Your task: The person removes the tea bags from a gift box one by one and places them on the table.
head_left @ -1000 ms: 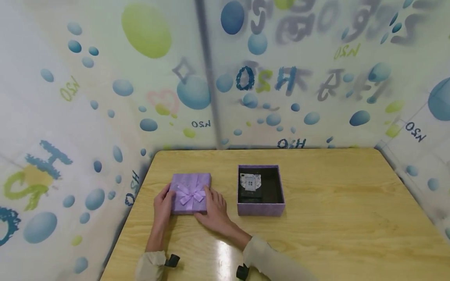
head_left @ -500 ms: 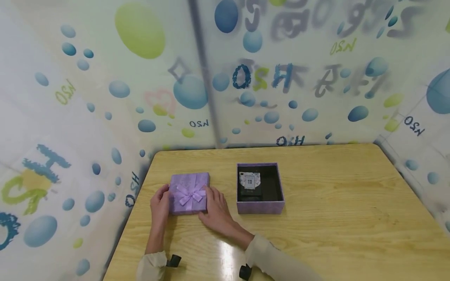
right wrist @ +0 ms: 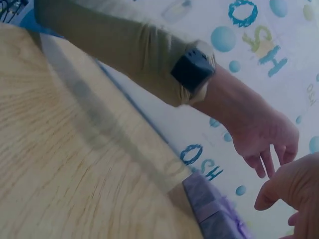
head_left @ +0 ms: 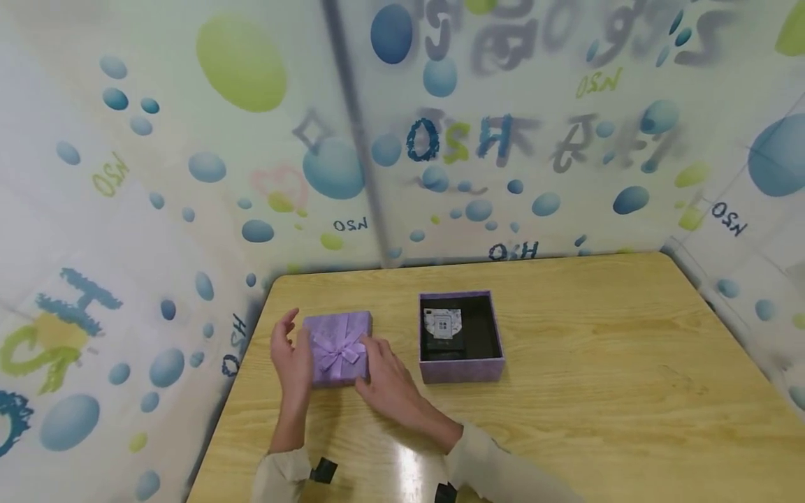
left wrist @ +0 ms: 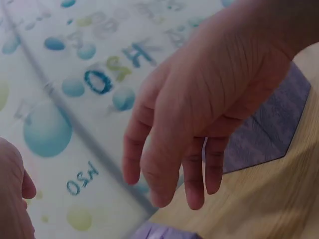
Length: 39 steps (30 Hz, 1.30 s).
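A purple gift box lid (head_left: 336, 327) with a ribbon bow lies on the left of the table. My left hand (head_left: 292, 360) is raised at its left side, fingers loosely bent and holding nothing. Over the right edge of the lid hangs my right hand (head_left: 393, 384); the left wrist view shows the fingers of that right hand (left wrist: 199, 104) pointing down, spread and relaxed. The lid's side (right wrist: 207, 206) shows below the hands in the right wrist view. Right of the lid stands the open purple box base (head_left: 462, 371), dark inside.
Inside the base, a small white patterned card (head_left: 443, 324) lies at the left. The wooden table (head_left: 597, 363) meets a printed wall (head_left: 478, 175) at the back and walls at both sides. A black wrist camera (right wrist: 193, 69) sits on the left sleeve.
My left hand has come off the lid's left side and lifted, its fingers opening. My right hand has loosened slightly at the right edge. The lid stays in place; the head view shifts slightly.
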Available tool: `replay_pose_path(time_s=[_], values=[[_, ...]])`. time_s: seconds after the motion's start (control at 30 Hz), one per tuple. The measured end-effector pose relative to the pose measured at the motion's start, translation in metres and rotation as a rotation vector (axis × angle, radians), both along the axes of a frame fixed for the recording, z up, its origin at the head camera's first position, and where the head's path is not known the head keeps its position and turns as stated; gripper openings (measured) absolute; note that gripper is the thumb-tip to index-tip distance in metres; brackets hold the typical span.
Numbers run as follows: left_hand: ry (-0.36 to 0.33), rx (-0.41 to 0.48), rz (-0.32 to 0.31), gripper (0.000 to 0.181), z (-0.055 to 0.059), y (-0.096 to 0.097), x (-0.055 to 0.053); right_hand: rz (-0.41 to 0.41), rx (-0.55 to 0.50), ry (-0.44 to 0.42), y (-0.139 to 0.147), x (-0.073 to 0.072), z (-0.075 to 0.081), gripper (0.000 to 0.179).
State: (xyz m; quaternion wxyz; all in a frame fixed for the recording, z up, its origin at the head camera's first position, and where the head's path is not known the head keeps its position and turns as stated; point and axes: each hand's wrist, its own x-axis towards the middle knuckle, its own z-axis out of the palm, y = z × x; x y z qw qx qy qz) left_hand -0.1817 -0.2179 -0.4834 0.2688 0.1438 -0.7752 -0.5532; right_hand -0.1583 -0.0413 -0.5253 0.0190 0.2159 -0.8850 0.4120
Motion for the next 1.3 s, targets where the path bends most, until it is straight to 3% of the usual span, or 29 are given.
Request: replay_pose_path(time_s=[0.2, 0.33, 0.47, 0.63, 0.83, 1.03, 1.17, 1.3], values=[[0.062, -0.024, -0.154, 0.043, 0.017, 0.022, -0.018, 0.029, -0.04, 0.049, 0.012, 0.011, 0.019, 0.046], [0.1, -0.031, -0.236, 0.042, 0.019, 0.041, -0.03, 0.027, -0.103, 0.074, 0.024, 0.017, 0.035, 0.034], [0.116, -0.021, -0.314, 0.043, 0.014, 0.064, -0.041, -0.072, -0.112, 0.137, 0.042, 0.017, 0.05, 0.029], [0.14, 0.018, -0.381, 0.047, 0.001, 0.095, -0.051, -0.231, -0.063, 0.19, 0.077, -0.003, 0.06, 0.026], [0.042, 0.115, -0.449, 0.059, -0.02, 0.131, -0.05, -0.316, 0.132, 0.027, 0.124, -0.033, 0.06, 0.028], [-0.025, 0.259, -0.475, 0.064, -0.032, 0.148, -0.045, -0.234, 0.207, -0.161, 0.147, -0.054, 0.053, 0.017], [-0.092, 0.305, -0.52, 0.066, -0.037, 0.154, -0.039, -0.218, 0.229, -0.216, 0.147, -0.061, 0.051, 0.018], [-0.178, 0.331, -0.591, 0.074, -0.042, 0.161, -0.03, -0.23, 0.291, -0.281, 0.142, -0.066, 0.048, 0.044]])
